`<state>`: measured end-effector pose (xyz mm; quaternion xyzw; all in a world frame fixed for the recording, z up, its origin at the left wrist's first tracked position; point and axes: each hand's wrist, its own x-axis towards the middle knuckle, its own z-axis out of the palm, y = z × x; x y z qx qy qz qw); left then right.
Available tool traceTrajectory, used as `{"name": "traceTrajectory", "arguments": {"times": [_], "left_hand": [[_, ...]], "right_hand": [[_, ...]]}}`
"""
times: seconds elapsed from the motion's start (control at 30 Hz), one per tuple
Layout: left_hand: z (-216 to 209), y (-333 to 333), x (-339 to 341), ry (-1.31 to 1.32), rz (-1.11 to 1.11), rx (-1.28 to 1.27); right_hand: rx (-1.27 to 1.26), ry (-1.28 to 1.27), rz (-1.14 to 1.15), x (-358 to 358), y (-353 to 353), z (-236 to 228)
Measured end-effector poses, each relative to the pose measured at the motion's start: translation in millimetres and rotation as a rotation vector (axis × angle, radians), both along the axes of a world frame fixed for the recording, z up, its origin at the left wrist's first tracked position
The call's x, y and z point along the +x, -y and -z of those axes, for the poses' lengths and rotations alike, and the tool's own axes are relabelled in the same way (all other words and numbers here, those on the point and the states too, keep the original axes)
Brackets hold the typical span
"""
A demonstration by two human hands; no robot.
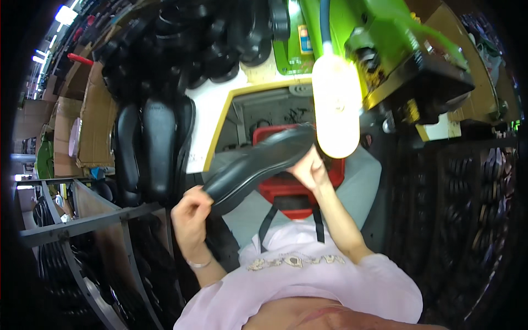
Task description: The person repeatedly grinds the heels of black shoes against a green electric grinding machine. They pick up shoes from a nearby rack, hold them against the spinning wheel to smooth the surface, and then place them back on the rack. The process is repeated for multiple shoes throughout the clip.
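A long black shoe sole [258, 162] is held slantwise in front of my body, its far end up to the right. My left hand [191, 217] has its fingers closed on the near left end of the sole. Near the other end, my right hand [311, 169] grips the sole's lower edge. That far tip lies close to a bright oval lamp [336, 107]. Several more black soles [159, 143] lie on the white worktop [196, 140] to the left, beyond my left hand.
A green machine [404, 41] with dark metal parts stands at the far right. Black pieces [203, 33] are heaped at the back. Cardboard boxes [93, 121] and a metal rack [91, 224] stand left. Under the worktop's yellow-edged cutout sits a red container [286, 192].
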<state>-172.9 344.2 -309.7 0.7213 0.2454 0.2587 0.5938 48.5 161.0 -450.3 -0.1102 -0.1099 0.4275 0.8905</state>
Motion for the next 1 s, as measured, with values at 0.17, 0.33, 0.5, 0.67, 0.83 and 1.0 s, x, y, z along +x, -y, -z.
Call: {"name": "traceTrajectory", "arguments": {"times": [0.17, 0.33, 0.5, 0.67, 0.83, 1.0], "left_hand": [[59, 24, 42, 0.035, 0.114, -0.768], [39, 76, 132, 0.160, 0.339, -0.410], [19, 98, 176, 0.207, 0.311, 0.050], [0, 89, 187, 0.304, 0.328, 0.099], [-10, 74, 181, 0.281, 0.281, 0.293], [-3, 54, 169, 0.166, 0.248, 0.181]], "right_hand": [[-0.308, 0.185, 0.392, 52, 45, 22], [-0.509, 0.376, 0.823, 74, 99, -61], [-0.547, 0.447, 0.951, 85, 123, -93], [-0.632, 0.499, 0.920, 99, 125, -99], [-0.680, 0.493, 0.905, 91, 111, -108], [-0.798, 0.611, 0.937, 84, 103, -103]]}}
